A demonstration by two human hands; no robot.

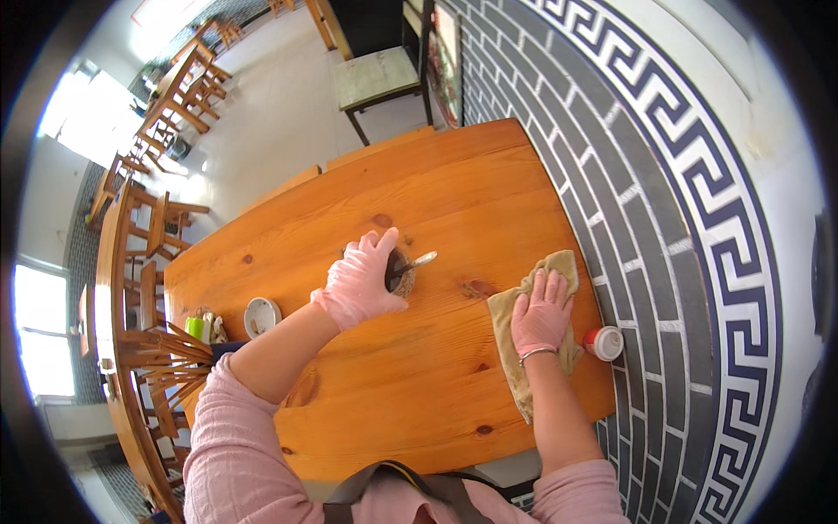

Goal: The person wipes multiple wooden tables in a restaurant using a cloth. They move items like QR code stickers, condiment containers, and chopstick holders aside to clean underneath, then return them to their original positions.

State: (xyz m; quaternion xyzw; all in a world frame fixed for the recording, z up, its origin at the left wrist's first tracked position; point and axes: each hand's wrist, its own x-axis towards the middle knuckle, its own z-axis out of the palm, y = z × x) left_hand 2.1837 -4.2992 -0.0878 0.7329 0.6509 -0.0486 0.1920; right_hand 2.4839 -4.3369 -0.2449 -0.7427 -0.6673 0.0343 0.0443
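My left hand (pixel 360 278), in a clear plastic glove, is wrapped over the side of a small woven-looking pot (pixel 406 285) with dark contents. A metal spoon (pixel 422 261) leans out of the pot toward the right. The hand hides most of the pot, and I cannot tell whether its base touches the table. Against the wooden tabletop (pixel 406 380), my right hand (pixel 542 314), also gloved, holds down a tan cloth (pixel 507 340). The cloth is bunched beyond the fingertips and spreads out to the left of the wrist.
A red cup with a white lid (pixel 609 344) stands by the brick wall (pixel 648 275), right of the cloth. At the table's left are a white bowl (pixel 262 318), chopsticks (pixel 173 354) in a dark holder and a bright green item (pixel 194 329). A chair (pixel 378 77) stands beyond the far end.
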